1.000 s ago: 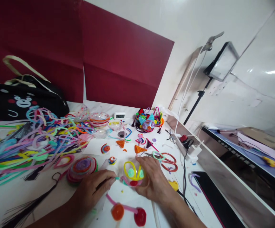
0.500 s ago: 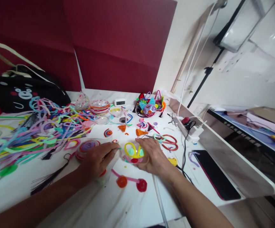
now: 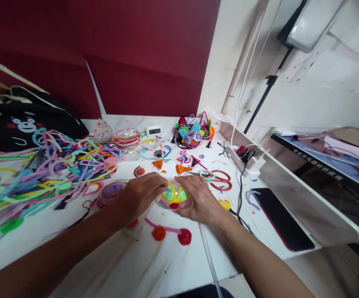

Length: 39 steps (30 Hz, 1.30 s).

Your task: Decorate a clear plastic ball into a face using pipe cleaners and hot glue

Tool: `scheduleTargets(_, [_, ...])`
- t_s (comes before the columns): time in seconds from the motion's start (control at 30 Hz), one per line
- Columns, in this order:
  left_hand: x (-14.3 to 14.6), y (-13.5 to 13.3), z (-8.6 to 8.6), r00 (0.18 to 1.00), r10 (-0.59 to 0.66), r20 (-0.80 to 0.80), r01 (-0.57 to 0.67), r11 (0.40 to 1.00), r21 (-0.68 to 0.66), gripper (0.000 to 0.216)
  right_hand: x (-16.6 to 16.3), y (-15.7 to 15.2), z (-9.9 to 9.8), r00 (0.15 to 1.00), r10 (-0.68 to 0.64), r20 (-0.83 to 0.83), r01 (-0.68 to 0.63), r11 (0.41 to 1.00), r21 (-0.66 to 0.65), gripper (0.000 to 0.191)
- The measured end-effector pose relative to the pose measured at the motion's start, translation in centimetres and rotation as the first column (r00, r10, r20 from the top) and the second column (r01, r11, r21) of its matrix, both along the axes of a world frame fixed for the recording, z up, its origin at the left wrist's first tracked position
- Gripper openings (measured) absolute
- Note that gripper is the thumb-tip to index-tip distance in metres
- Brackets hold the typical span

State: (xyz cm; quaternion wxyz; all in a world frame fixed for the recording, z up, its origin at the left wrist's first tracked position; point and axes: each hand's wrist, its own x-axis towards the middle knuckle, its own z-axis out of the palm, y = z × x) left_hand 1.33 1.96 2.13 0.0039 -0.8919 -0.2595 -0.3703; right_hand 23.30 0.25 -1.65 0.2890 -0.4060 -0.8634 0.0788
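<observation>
A clear plastic ball half (image 3: pixel 173 203) lies on white paper, decorated with yellow pipe-cleaner loops, mint-green coils and a red and pink strip. My right hand (image 3: pixel 199 199) is curled around its right side and steadies it. My left hand (image 3: pixel 145 192) reaches over its upper left edge, fingers pinched together; whatever is between the fingertips is hidden. Left of that hand sits a round ornament (image 3: pixel 111 192) with a purple coil and a dark tassel. In front of the ball lie an orange coil (image 3: pixel 159 233) and a red coil (image 3: pixel 184 236) joined by a pink stem (image 3: pixel 168 228).
Loose pipe cleaners (image 3: pixel 55 174) heap up at left beside a black bag (image 3: pixel 27 120). Orange-handled scissors (image 3: pixel 221 180), a yellow tool (image 3: pixel 225 204) with a black cord and a phone (image 3: pixel 283 219) are at right. Finished ornaments (image 3: pixel 193 134) and a small clock (image 3: pixel 153 130) stand behind.
My left hand has moved right, from beside the ball to over its upper left edge. My right hand stays around the ball. The whole view has shifted slightly.
</observation>
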Motion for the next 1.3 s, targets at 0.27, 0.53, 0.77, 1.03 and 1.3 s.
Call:
scheduleTargets(0.27, [0.5, 0.4, -0.1, 1.0, -0.009, -0.011, 0.009, 1.0, -0.007, 0.018, 0.0, 0.0, 0.1, 1.0, 0.005, -0.014, -0.005, 1.0, -0.003, 0.073])
scheduleTargets(0.53, [0.4, 0.2, -0.3, 0.999, -0.008, -0.032, 0.007, 0.999, -0.051, 0.017, 0.0, 0.0, 0.0, 1.0, 0.004, -0.01, -0.003, 1.0, 0.003, 0.073])
scheduleTargets(0.77, [0.0, 0.4, -1.4, 0.999, 0.005, -0.038, -0.008, 0.995, -0.101, 0.015, 0.0, 0.0, -0.2, 1.0, 0.0, -0.01, 0.001, 1.0, 0.002, 0.074])
scheduleTargets(1.03, [-0.2, 0.5, -2.3, 0.996, 0.017, -0.084, -0.028, 0.991, -0.13, 0.017, -0.1, 0.0, -0.2, 1.0, 0.005, -0.009, -0.005, 1.0, -0.001, 0.076])
scheduleTargets(1.3, [-0.3, 0.5, -2.7, 0.996, 0.027, -0.086, -0.037, 0.993, -0.116, 0.019, -0.1, -0.1, -0.1, 1.0, 0.002, -0.009, -0.002, 1.0, -0.007, 0.077])
